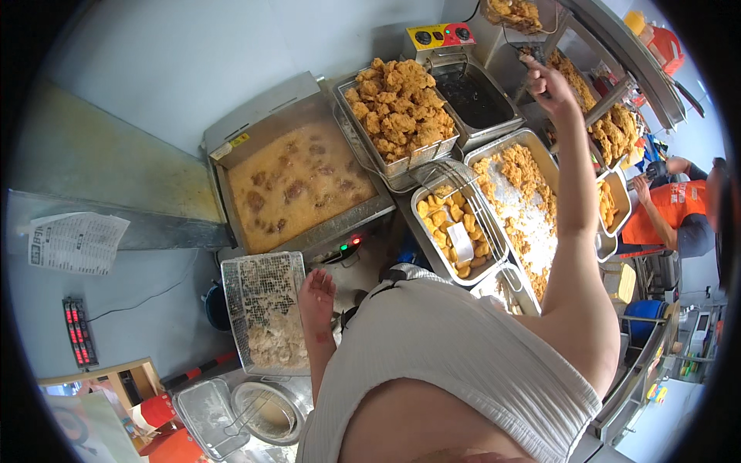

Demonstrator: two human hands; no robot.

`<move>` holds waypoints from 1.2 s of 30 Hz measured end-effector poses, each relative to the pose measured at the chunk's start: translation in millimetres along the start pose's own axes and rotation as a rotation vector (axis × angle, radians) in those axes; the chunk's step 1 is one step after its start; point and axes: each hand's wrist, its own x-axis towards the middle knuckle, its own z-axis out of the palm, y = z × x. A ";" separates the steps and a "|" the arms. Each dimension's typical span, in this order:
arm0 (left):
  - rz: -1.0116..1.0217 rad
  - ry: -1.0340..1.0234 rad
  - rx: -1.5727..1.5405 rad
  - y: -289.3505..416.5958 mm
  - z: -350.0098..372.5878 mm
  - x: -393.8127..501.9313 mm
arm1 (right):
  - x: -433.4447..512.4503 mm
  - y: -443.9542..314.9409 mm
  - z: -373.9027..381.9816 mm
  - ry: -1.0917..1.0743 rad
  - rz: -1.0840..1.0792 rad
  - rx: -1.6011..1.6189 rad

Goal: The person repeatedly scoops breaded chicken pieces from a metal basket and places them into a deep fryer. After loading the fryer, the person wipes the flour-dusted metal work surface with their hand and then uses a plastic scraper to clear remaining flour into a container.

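My left hand holds nothing, its fingers slightly curled, beside a wire mesh basket with pale floured pieces in it. My right arm stretches far forward. At its end my right hand, slightly blurred, is at a dark handle-like thing; whether the fingers close on it cannot be told. Just beyond is a wire basket with fried chicken. Brown pieces bubble in the oil of a wide fryer. Heaped fried chicken fills a wire basket between that fryer and a smaller one.
A steel tray of nuggets has a curved wire rack over one side. Beside it lies a long tray with fried pieces. A co-worker in an orange top stands at right. At lower left are a steel pot and a clear tub.
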 end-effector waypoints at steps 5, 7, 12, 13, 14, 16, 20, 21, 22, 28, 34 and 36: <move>0.009 -0.045 -0.049 -6.4 -5.4 4.3 | -23.2 146.6 -16.4 0.068 0.165 -0.312; 0.019 -0.050 -0.056 -7.8 -10.2 3.6 | -27.9 173.7 -24.5 0.101 0.226 0.014; 0.010 -0.039 -0.034 -6.2 -24.1 -1.9 | -17.0 121.6 -21.6 0.061 0.242 -0.092; 0.021 -0.024 -0.014 -5.1 -25.9 -2.5 | -11.2 98.5 -18.6 0.038 0.174 -0.013; 0.027 0.003 0.010 -4.1 -26.6 -1.9 | -3.5 71.7 -16.1 -0.008 0.170 -0.018; 0.028 0.022 0.031 -0.3 -27.3 0.0 | 6.6 28.4 -13.5 -0.027 0.156 0.045; 0.039 -0.016 0.011 5.0 -27.4 2.0 | 6.7 40.0 -9.2 -0.035 0.093 0.016; 0.050 -0.016 -0.012 4.5 -27.5 2.5 | 2.8 67.1 -7.2 0.011 0.108 -0.009; 0.059 -0.044 -0.024 4.0 -27.7 2.6 | -3.8 104.9 -2.3 0.078 0.128 -0.150; 0.032 -0.040 -0.089 -4.9 -35.5 -3.3 | -22.6 174.9 -19.0 0.161 0.374 -0.058; -0.054 0.008 0.007 -12.7 -51.0 -7.1 | -7.5 43.4 3.9 -0.071 0.160 -0.062; -0.039 -0.018 0.034 -11.6 -50.6 -5.4 | -0.3 8.4 8.7 -0.067 0.056 -0.085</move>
